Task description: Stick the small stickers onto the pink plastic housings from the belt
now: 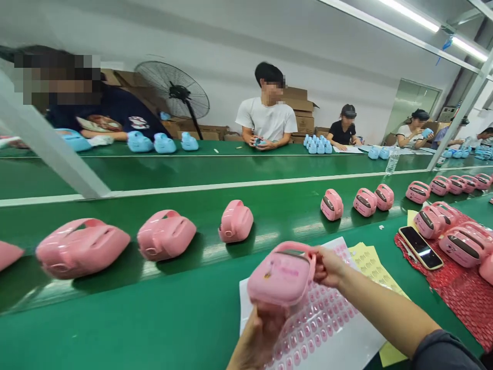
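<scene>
A glossy pink case (281, 280) is held up above a white sheet of pink stickers (327, 321), clear of the desk (154, 329). Its broad printed face points up and toward the wearer; its long axis runs roughly left to right, with the loop handle along the far edge. The right hand (327, 267) pinches the case at its right side, by the handle's end, fingers pressed together. The left hand (264, 331) supports it from below; how its fingers are set I cannot tell, as the case hides them. Just right of the white sheet lies a yellow sheet (372, 264), then a phone (420, 247) on red bubble wrap (458, 298). Beyond, more pink cases (166, 235) stand in a row.
</scene>
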{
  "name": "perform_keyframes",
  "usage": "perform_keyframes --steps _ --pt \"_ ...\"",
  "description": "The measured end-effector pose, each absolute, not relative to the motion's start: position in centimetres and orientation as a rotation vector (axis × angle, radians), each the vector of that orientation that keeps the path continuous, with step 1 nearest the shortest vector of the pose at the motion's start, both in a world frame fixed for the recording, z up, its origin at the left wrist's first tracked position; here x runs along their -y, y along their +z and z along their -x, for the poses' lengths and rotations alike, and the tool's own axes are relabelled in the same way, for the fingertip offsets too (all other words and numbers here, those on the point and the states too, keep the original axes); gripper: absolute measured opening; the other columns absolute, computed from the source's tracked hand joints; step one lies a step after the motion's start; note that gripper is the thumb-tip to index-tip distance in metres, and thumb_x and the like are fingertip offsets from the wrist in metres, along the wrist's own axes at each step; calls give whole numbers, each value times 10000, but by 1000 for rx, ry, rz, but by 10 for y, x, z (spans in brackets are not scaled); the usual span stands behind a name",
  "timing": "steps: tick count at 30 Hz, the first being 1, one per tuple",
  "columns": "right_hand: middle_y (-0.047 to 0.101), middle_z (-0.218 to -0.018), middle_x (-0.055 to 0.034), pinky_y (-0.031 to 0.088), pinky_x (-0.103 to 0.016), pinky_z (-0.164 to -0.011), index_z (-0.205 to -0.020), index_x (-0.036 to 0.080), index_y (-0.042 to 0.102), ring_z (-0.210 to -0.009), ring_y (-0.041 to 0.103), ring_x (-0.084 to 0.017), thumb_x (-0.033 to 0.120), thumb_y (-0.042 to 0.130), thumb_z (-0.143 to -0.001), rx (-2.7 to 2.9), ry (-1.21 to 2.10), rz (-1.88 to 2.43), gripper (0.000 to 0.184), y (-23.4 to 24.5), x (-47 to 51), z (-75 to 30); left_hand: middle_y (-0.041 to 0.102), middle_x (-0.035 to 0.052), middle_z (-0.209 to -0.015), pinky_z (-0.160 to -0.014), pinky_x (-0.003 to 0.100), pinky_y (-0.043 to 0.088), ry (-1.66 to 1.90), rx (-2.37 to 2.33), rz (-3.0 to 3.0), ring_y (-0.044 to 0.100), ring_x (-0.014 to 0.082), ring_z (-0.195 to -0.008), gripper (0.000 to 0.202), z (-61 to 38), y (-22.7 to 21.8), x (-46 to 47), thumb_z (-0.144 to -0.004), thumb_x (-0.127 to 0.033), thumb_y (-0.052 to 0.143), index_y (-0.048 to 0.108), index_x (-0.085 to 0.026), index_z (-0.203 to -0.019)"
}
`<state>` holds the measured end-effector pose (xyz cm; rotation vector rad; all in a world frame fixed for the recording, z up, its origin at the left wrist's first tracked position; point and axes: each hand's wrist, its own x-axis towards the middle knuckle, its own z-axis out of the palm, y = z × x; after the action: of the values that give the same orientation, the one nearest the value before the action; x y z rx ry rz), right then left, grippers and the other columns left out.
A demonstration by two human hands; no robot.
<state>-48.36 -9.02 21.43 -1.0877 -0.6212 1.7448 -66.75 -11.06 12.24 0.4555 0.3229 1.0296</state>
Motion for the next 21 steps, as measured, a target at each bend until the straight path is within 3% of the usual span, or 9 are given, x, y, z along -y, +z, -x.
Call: perform_keyframes --steps 2,4,6,8,13,21 --pt "441 -479 62 226 -165 -322 -676 159 553 -322 346 -48 327 522 -743 697 1717 1162 183 210 117 475 702 -8 -1028 -896 416 468 975 -294 -409 588 284 -1041 546 672 105 113 -597 -358 749 578 -367 -1116" --pt "548 -663 3 335 -195 -362 -806 168 603 -426 500 -84 320 495 -773 945 1371 1435 190 209 132 455 716 -15 -988 -844 409 504 969 -262 -380 618 282 -989 541 674 97 113 -617 -400 720 562 -389 -1135" --pt "570 -861 -43 450 -239 -512 -873 183 624 -630 592 -123 251 481 -781 1194 747 1760 183 210 136 425 723 -31 -966 -817 397 519 988 -252 -340 639 268 -951 543 671 105 111 -651 -434 679 524 -418 -1170" --pt "553 -946 -92 463 -293 -704 -820 160 637 -839 583 -177 172 472 -768 1202 494 1885 173 208 134 396 722 -34 -968 -837 392 507 1043 -303 -267 630 255 -974 553 665 126 110 -707 -438 618 457 -416 -1236" --pt "559 -790 -102 419 -323 -776 -468 171 512 -808 567 -219 100 516 -689 1208 403 2017 232 187 127 373 719 61 -973 -830 447 501 1054 -513 -250 633 282 -955 598 651 185 116 -741 -261 557 395 -256 -1316" --pt "559 -772 -48 407 -278 -675 -577 189 514 -719 541 -178 177 462 -686 1178 359 2034 121 170 130 376 727 77 -886 -802 481 506 1092 -563 -252 630 315 -944 590 651 194 117 -697 -258 549 446 -214 -1276"
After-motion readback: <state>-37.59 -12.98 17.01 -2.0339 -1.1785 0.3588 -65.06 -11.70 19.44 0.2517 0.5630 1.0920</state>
